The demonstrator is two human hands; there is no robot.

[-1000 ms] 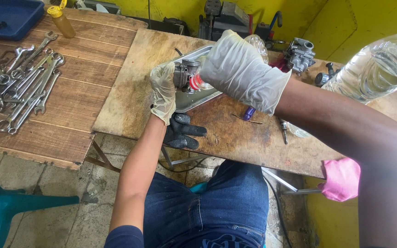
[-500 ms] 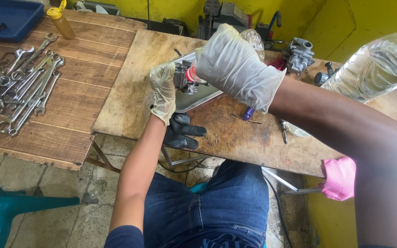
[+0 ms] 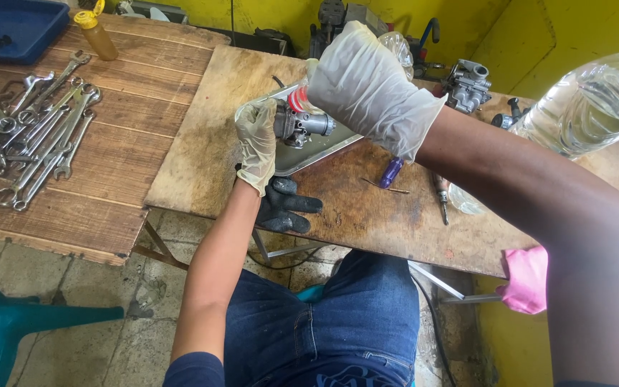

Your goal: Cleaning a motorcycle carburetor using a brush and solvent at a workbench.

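Two gloved hands, left hand and right hand, gripping carburetor, stained wooden bench, yellow wall

Your left hand and right hand meet over the metal tray near the back-middle of the plywood table, both on the carburetor held just above that tray. A dark glove lies at the table's near edge, right under your left wrist. Right of the tray you've got a screwdriver lying flat, and further right a big plastic bottle. Another carburetor sits behind, toward the wall. Off to the left, on the plank table, there's a spread of wrenches, with a small squeeze bottle and a bin behind them.
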